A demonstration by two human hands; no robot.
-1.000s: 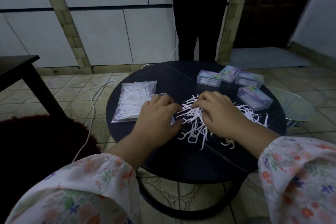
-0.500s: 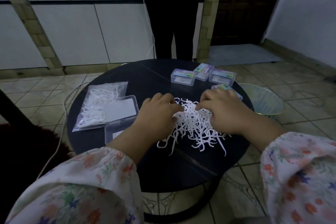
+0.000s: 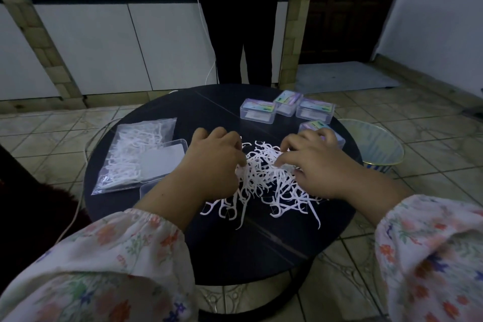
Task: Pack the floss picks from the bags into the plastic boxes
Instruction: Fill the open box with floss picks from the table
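A loose pile of white floss picks (image 3: 264,180) lies in the middle of the round black table (image 3: 261,251). My left hand (image 3: 211,165) has its fingers curled into the pile's left edge. From the right, my right hand (image 3: 318,165) pinches a bunch of picks with curled fingers. A clear bag of floss picks (image 3: 130,154) lies at the left. An open clear plastic box (image 3: 164,159) rests partly on the bag, its other half (image 3: 147,188) mostly hidden by my left wrist. Several closed plastic boxes (image 3: 257,110) stand at the back right.
A person in dark trousers (image 3: 235,34) stands just behind the table. A round glass-topped stand (image 3: 379,144) sits on the tiled floor close to the table's right edge. A white cable (image 3: 78,206) runs along the floor at the left.
Both hands have drawn closer together and raked the scattered picks into a tighter heap between them. The view has shifted, with the open box now uncovered.
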